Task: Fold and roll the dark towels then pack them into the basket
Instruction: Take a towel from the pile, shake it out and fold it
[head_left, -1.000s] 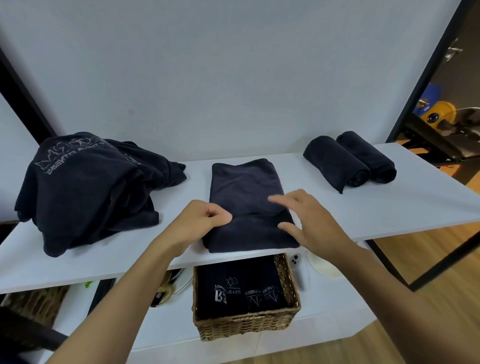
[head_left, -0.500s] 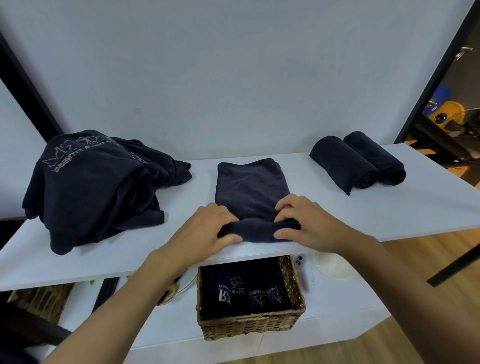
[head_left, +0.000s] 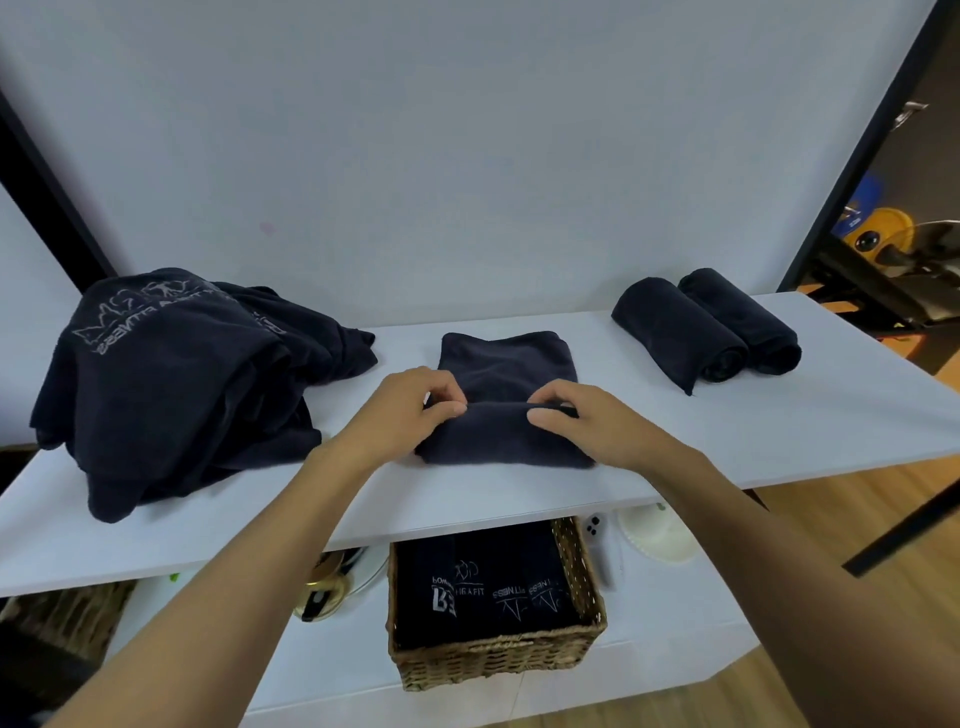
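Two bare hands work a dark towel (head_left: 506, 358) at the centre of the frame, where it lies folded into a strip on the white counter (head_left: 805, 415), its near end already turned over into a thick roll. The left grip (head_left: 410, 410) curls its fingers over the crest of the roll at its left end and pinches the cloth. The right grip (head_left: 582, 421) does the same at the right end, thumb on the near face and fingers hooked over the top. The far part of the strip, toward the wall, lies flat and unrolled. To roll it well, both hands would likely need to advance together and evenly, with the turns tight and the side edges flush, lest the roll go slack or cone-shaped. Two finished rolls (head_left: 675, 327) lie side by side, touching, at the upper right, and a heap of unfolded towels (head_left: 171, 374) sits at the left. The wicker basket (head_left: 498, 662), bottom centre on a lower shelf (head_left: 675, 639) beneath the counter's edge, holds a row of packed dark towels; whether it has room for more cannot be told.
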